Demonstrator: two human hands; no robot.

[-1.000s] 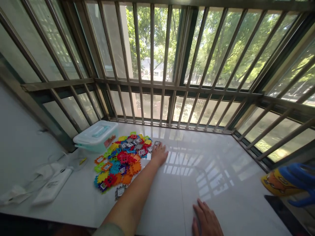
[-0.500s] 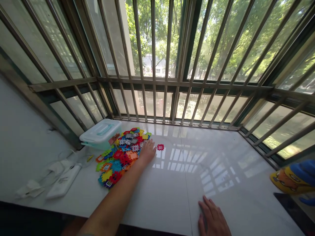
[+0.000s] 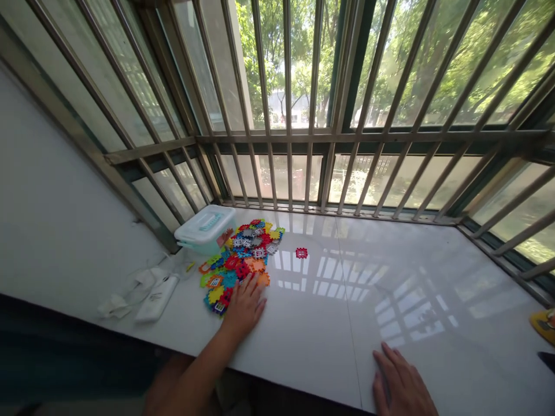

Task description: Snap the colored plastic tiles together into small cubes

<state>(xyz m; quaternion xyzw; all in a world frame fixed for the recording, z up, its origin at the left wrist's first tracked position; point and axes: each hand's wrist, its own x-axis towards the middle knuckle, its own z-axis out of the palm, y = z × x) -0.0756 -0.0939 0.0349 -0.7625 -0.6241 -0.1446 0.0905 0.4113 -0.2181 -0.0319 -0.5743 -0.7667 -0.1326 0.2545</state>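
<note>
Left hand [image 3: 243, 305] is palm down at the near edge of the pile [image 3: 232, 263], fingers loosely stretched over pieces; can't tell if anything's gripped underneath. Right hand [image 3: 403, 380] rests on the table [image 3: 307, 326], fingers extended, holding nothing. Red piece [image 3: 302, 253] lies alone right of pile. Box [image 3: 203, 226] sits behind pile, to its left.

Your toothed interlocking pieces [image 3: 233, 263] look like smooth moulded plastic, and so does the lone red windowed piece [image 3: 302, 253]. The white countertop [image 3: 312, 329] before you is smooth and glossy enough to mirror light from the window. You face metal window bars [image 3: 288, 69] with a dull sheen, and glass panes [image 3: 302, 63]. Your storage box [image 3: 200, 245] is translucent plastic; the wall [image 3: 56, 190] looks matt.
</note>
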